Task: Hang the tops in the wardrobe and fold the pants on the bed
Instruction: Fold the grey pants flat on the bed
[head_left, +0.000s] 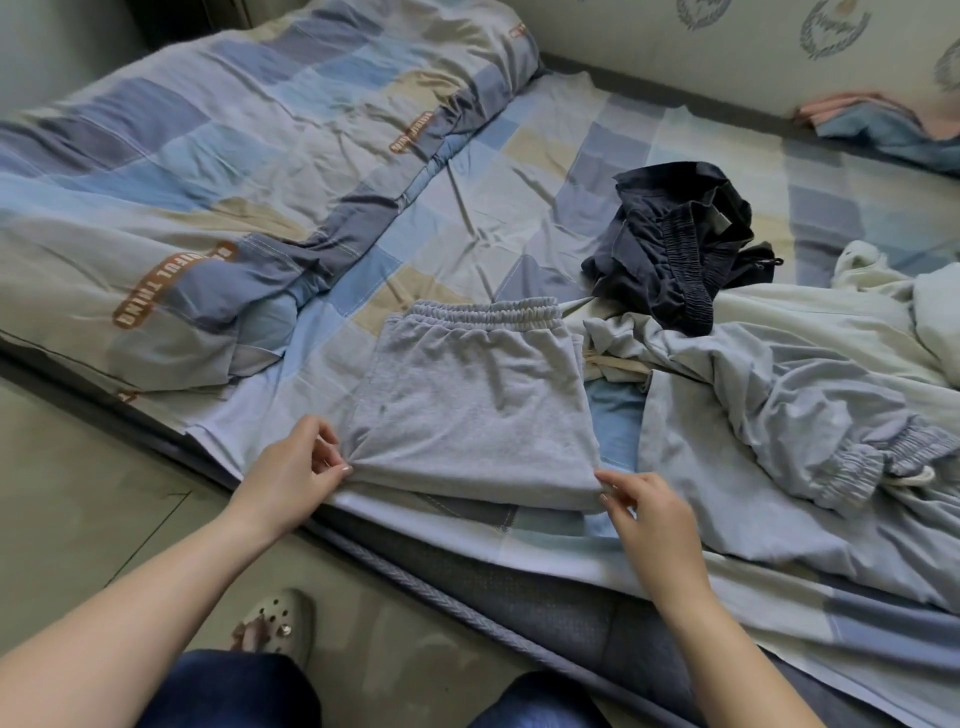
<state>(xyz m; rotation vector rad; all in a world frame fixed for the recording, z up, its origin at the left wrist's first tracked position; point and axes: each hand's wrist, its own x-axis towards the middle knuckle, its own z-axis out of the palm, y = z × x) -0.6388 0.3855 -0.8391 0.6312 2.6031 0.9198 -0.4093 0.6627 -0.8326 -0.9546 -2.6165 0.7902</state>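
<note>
Now I see the grey pants (470, 410) folded flat near the bed (519, 171) edge — waistband away from me — left hand (296, 475) and right hand (649, 514) each pinching a near corner.

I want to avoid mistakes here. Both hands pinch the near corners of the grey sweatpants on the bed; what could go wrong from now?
1. The folded grey sweatpants lie at the near edge of the checked bedsheet; pulled by the left hand and right hand, they may slide off.
2. The crumpled pale blue garment lies against them and may catch in the next fold.
</note>
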